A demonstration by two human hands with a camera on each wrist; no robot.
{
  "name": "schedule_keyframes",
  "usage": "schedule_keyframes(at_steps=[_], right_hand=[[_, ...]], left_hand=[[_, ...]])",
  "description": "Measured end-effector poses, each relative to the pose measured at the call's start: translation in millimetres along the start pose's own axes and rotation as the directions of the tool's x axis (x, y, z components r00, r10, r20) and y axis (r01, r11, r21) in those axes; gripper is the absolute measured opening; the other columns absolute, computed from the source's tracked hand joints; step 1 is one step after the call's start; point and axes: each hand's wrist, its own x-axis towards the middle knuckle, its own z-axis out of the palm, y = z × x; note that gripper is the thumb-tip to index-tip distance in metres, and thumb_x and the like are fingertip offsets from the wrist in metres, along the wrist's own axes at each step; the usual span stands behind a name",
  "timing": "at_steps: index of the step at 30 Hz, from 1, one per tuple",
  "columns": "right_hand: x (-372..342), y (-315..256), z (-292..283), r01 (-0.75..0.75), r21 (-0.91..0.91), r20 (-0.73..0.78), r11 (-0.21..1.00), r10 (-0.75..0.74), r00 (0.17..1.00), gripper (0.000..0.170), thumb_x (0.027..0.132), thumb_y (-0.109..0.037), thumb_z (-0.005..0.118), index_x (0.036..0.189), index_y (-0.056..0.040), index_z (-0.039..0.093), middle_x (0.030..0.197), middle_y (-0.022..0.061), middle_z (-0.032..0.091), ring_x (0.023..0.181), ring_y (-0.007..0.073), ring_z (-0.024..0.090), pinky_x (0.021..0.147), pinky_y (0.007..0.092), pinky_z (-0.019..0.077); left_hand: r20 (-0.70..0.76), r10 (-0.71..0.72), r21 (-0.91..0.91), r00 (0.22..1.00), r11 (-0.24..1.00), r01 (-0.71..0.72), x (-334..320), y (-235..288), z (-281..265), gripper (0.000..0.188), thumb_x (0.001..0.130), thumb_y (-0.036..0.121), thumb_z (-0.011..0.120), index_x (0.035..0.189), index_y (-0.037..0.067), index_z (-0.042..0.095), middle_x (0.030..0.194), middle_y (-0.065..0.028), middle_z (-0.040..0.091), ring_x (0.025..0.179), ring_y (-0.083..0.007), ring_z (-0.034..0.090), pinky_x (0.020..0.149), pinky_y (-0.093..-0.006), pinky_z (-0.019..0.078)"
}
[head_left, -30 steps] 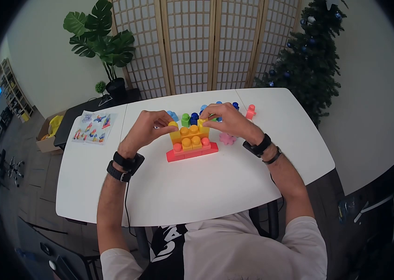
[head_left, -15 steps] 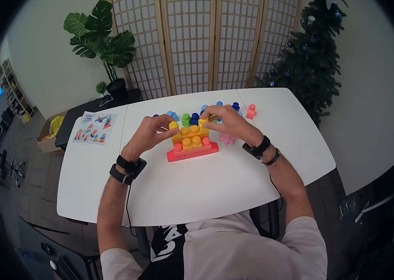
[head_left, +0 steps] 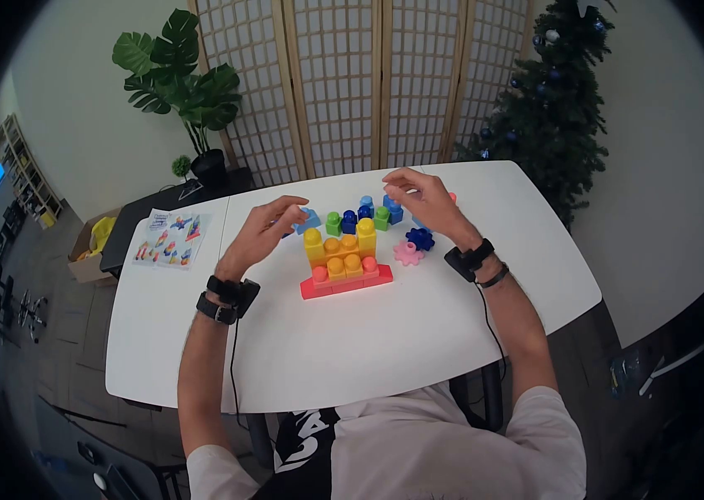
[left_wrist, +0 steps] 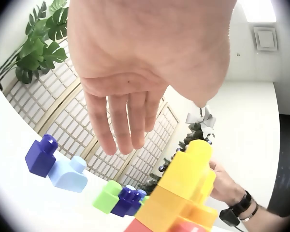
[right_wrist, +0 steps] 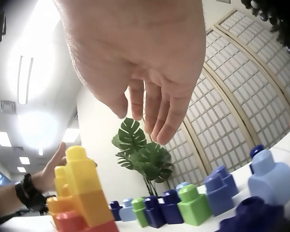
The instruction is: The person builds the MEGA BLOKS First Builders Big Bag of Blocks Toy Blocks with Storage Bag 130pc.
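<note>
A stepped build of toy building blocks stands on the white table, with a red base (head_left: 347,286), orange blocks (head_left: 339,247) above it and a yellow block upright at each end, left yellow block (head_left: 314,250) and right yellow block (head_left: 366,239). My left hand (head_left: 264,231) is up to the left of the build, fingers extended and holding nothing. To the right and farther back hovers my right hand (head_left: 425,202), fingers loosely bent with nothing in them. In the left wrist view, the top yellow block (left_wrist: 182,171) is below and beside the palm.
Behind the build lie loose blocks: light blue (head_left: 308,221), green (head_left: 333,223) and dark blue (head_left: 349,222). A dark blue gear-shaped piece (head_left: 420,239) and a pink one (head_left: 408,254) are at its right. A printed sheet (head_left: 170,239) lies at the table's left.
Both hands have let go of the yellow end blocks and moved away from the build, the left outward and the right up and outward. The yellow blocks stay upright.
</note>
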Motion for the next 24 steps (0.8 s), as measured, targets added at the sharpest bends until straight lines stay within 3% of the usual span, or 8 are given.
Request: schedule_keyframes(at_steps=[4, 6, 7, 9, 12, 18, 22, 24], right_hand=[[5, 36, -4, -0.029, -0.253, 0.043, 0.967, 0.042, 0.998, 0.028, 0.102, -0.018, 0.073, 0.125, -0.0009, 0.072, 0.113, 0.0131, 0.079, 0.097, 0.0252, 0.076, 0.087, 0.0371, 0.0613], [8, 42, -1, -0.032, -0.292, 0.103, 0.956, 0.064, 0.993, 0.029, 0.101, -0.018, 0.073, 0.125, -0.0013, 0.073, 0.112, 0.0132, 0.079, 0.096, 0.0269, 0.075, 0.089, 0.0381, 0.0609], [9, 40, 7, -0.004, -0.384, 0.140, 0.923, 0.063, 0.988, 0.028, 0.101, -0.018, 0.073, 0.125, -0.0025, 0.075, 0.114, 0.0132, 0.078, 0.100, 0.0285, 0.073, 0.093, 0.0395, 0.0592], [9, 59, 26, 0.143, -0.460, 0.152, 0.876, -0.081, 0.985, 0.026, 0.100, -0.018, 0.073, 0.122, -0.0060, 0.078, 0.120, 0.0125, 0.074, 0.114, 0.0320, 0.065, 0.104, 0.0441, 0.0532], [14, 48, 44, 0.221, -0.539, 0.217, 0.813, -0.119, 0.969, 0.026, 0.098, -0.017, 0.074, 0.121, -0.0076, 0.079, 0.122, 0.0113, 0.072, 0.119, 0.0326, 0.061, 0.105, 0.0444, 0.0518], [11, 44, 52, 0.263, -0.628, 0.308, 0.732, -0.076, 0.948, 0.023, 0.094, -0.014, 0.077, 0.115, -0.0058, 0.079, 0.117, 0.0085, 0.073, 0.115, 0.0323, 0.061, 0.102, 0.0447, 0.0519], [3, 41, 46, 0.206, -0.589, 0.283, 0.781, -0.039, 0.958, 0.021, 0.090, -0.010, 0.080, 0.111, -0.0053, 0.077, 0.112, 0.0098, 0.074, 0.114, 0.0326, 0.062, 0.101, 0.0437, 0.0520], [0, 38, 43, 0.190, -0.593, 0.269, 0.782, -0.029, 0.963, 0.022, 0.090, -0.010, 0.080, 0.111, -0.0053, 0.076, 0.111, 0.0103, 0.075, 0.114, 0.0333, 0.062, 0.101, 0.0437, 0.0523]], left_hand=[[-0.038, -0.064, 0.225, 0.997, 0.972, 0.071, 30, -3, -3, 0.039, 0.109, 0.032, 0.070, 0.133, 0.002, 0.071, 0.116, -0.0090, 0.078, 0.109, -0.0187, 0.075, 0.094, -0.0340, 0.0603], [0.059, 0.090, 0.313, 0.994, 0.944, -0.104, 51, -29, 2, 0.037, 0.104, 0.028, 0.076, 0.131, 0.003, 0.073, 0.120, -0.0144, 0.079, 0.113, -0.0251, 0.076, 0.089, -0.0398, 0.0628], [0.085, 0.083, 0.399, 0.993, 0.910, -0.111, 57, -26, 8, 0.036, 0.100, 0.026, 0.080, 0.128, 0.004, 0.075, 0.124, -0.0136, 0.079, 0.118, -0.0281, 0.074, 0.097, -0.0427, 0.0611], [0.132, 0.120, 0.432, 0.984, 0.886, -0.166, 70, -34, 19, 0.038, 0.099, 0.027, 0.082, 0.129, 0.005, 0.075, 0.127, -0.0132, 0.078, 0.120, -0.0298, 0.072, 0.101, -0.0432, 0.0595], [0.197, 0.207, 0.450, 0.958, 0.850, -0.275, 86, -58, 37, 0.040, 0.096, 0.030, 0.084, 0.130, 0.009, 0.077, 0.139, -0.0138, 0.073, 0.131, -0.0340, 0.066, 0.113, -0.0455, 0.0529], [0.258, 0.191, 0.532, 0.947, 0.790, -0.305, 86, -53, 51, 0.030, 0.091, 0.028, 0.088, 0.117, 0.014, 0.084, 0.144, -0.0143, 0.070, 0.138, -0.0348, 0.061, 0.117, -0.0471, 0.0494], [0.196, 0.182, 0.477, 0.964, 0.841, -0.256, 76, -39, 41, 0.029, 0.088, 0.026, 0.090, 0.112, 0.011, 0.084, 0.139, -0.0137, 0.073, 0.134, -0.0339, 0.064, 0.115, -0.0463, 0.0507], [0.018, 0.246, 0.410, 0.969, 0.882, -0.232, 70, -18, 27, 0.029, 0.088, 0.025, 0.090, 0.108, 0.006, 0.083, 0.128, -0.0154, 0.077, 0.124, -0.0326, 0.070, 0.108, -0.0435, 0.0553]])
